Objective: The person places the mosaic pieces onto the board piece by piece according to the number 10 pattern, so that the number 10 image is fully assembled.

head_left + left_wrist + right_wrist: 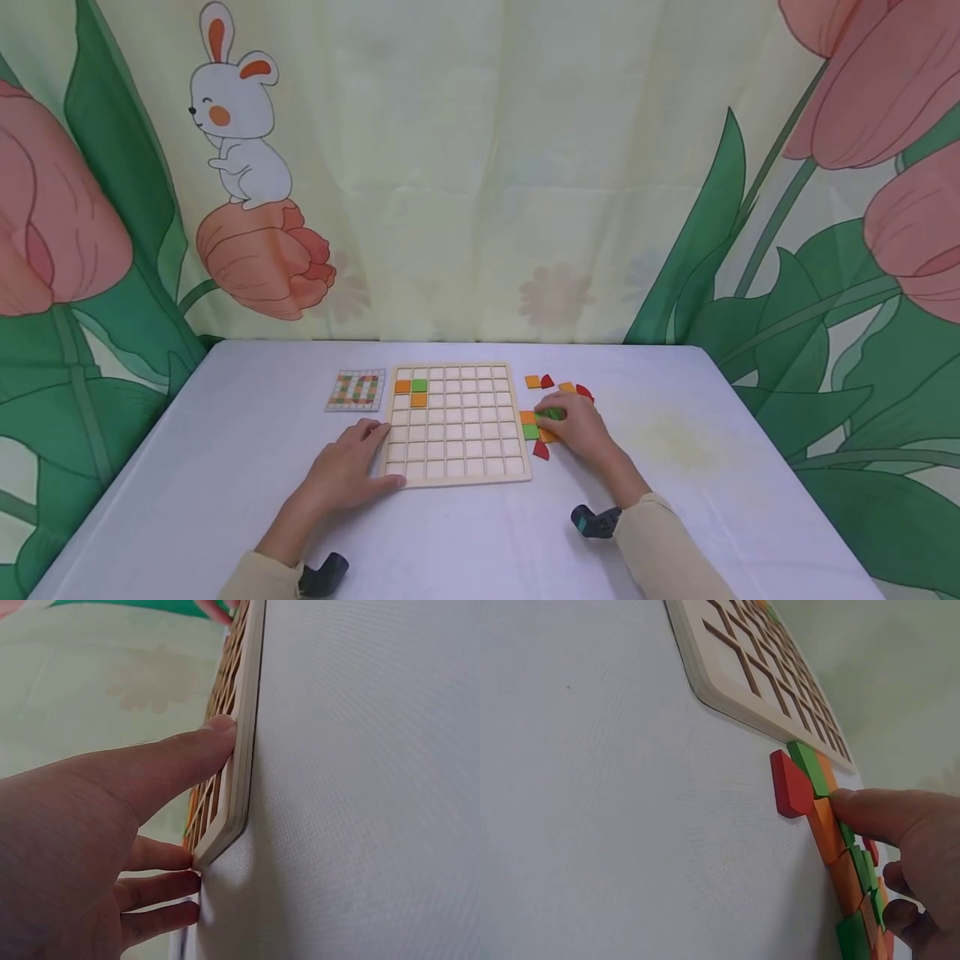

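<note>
At the lower left corner of a wooden grid board (480, 481), my left hand (341, 471) steadies it, thumb (214, 731) on the front rim and straight fingers along the left side. Two orange squares (402, 387) and a green square (419, 386) sit in the board's upper left cells. Just past the board's right edge, my right hand (581, 425) bends over a cluster of blocks. Its thumb (862, 810) touches a green block (846, 834), pinched with a finger hidden behind. Orange blocks (826, 831) and a red rounded piece (790, 785) lie close by.
A patterned card (356, 391) lies left of the board. Behind the right hand are another orange square (532, 382) and red pieces (547, 381). Dark devices (596, 522) are strapped to both wrists. A printed curtain (480, 183) hangs behind the white-covered table (675, 392).
</note>
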Demonstrator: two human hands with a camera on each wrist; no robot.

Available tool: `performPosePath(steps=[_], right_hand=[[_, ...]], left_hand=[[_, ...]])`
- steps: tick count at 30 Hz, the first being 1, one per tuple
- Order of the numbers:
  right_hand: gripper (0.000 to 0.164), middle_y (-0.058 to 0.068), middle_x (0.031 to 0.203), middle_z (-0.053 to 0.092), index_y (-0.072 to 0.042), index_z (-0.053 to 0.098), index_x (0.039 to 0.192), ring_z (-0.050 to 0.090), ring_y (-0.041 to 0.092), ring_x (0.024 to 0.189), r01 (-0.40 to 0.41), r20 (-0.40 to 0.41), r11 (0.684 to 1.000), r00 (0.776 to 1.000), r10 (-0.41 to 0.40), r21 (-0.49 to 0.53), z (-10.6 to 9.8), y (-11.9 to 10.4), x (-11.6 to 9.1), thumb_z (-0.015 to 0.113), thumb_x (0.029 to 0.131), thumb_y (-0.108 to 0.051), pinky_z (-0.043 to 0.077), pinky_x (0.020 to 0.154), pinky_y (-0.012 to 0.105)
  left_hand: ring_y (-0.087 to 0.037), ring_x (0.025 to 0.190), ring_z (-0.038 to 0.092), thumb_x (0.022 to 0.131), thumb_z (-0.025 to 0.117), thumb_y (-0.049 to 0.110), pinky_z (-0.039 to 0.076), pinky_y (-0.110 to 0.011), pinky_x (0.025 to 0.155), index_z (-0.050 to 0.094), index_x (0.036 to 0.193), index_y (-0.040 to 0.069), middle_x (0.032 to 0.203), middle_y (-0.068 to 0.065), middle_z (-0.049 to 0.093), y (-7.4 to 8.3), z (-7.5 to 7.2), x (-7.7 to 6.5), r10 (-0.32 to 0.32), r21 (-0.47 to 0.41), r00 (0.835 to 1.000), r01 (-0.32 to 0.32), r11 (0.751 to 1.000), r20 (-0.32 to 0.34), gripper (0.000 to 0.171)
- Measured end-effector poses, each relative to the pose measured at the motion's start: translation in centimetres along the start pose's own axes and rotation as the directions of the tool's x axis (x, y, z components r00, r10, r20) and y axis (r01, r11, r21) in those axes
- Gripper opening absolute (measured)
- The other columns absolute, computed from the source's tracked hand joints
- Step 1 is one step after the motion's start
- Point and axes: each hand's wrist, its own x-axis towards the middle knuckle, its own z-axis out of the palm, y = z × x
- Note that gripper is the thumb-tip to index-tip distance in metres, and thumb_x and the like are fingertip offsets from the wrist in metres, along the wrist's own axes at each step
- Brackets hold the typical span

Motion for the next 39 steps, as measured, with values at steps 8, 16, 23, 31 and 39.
performPosePath(steps=[8,16,23,31,39], right_hand=[[0.021,0.000,0.113,0.069,-0.021,0.077,0.103,0.058,0.022,0.116,0.021,-0.005,1.000,1.000,-0.021,-0.012,-0.10,0.15,-0.15,0.077,0.082,-0.020,0.052,0.095,0.043],[0.023,0.001,0.113,0.069,-0.020,0.076,0.104,0.058,0.022,0.115,0.008,-0.025,0.999,1.000,-0.009,-0.040,0.06,-0.19,0.08,0.078,0.081,-0.022,0.051,0.096,0.044],[0.025,0.001,0.115,0.068,-0.020,0.076,0.106,0.056,0.022,0.117,0.011,-0.014,0.998,1.000,-0.012,-0.060,0.02,-0.03,0.10,0.078,0.081,-0.019,0.051,0.097,0.045],[0.023,0.002,0.112,0.069,-0.019,0.076,0.104,0.058,0.022,0.112,0.036,-0.061,0.996,0.997,-0.041,-0.086,-0.03,0.11,0.00,0.078,0.081,-0.022,0.052,0.093,0.045],[0.021,0.002,0.109,0.070,-0.019,0.077,0.100,0.058,0.023,0.111,0.064,-0.103,0.996,0.992,-0.071,-0.064,-0.06,-0.44,0.17,0.079,0.080,-0.024,0.052,0.093,0.044]], left_hand=[[-0.029,0.122,0.051,0.074,0.076,0.056,0.046,-0.050,0.094,0.048,0.141,0.008,0.137,-0.011,0.050,0.07,-0.15,-0.17,0.006,-0.008,1.000,-0.006,1.000,-0.004,0.087],[-0.027,0.120,0.051,0.073,0.076,0.056,0.047,-0.050,0.092,0.049,0.141,0.009,0.136,-0.010,0.051,-0.02,-0.17,-0.01,0.000,-0.002,1.000,0.000,1.000,-0.001,0.087],[-0.027,0.119,0.052,0.072,0.076,0.057,0.048,-0.049,0.092,0.050,0.140,0.009,0.134,-0.009,0.051,-0.02,0.07,0.00,-0.001,0.007,1.000,0.001,1.000,-0.009,0.087],[-0.027,0.120,0.052,0.073,0.076,0.056,0.048,-0.050,0.091,0.050,0.140,0.009,0.134,-0.009,0.051,0.23,-0.16,-0.05,0.011,0.005,1.000,-0.011,1.000,-0.017,0.086],[-0.028,0.121,0.052,0.073,0.076,0.057,0.047,-0.051,0.093,0.050,0.140,0.008,0.135,-0.010,0.051,0.22,-0.27,-0.19,0.006,0.002,1.000,-0.006,1.000,-0.012,0.087]])
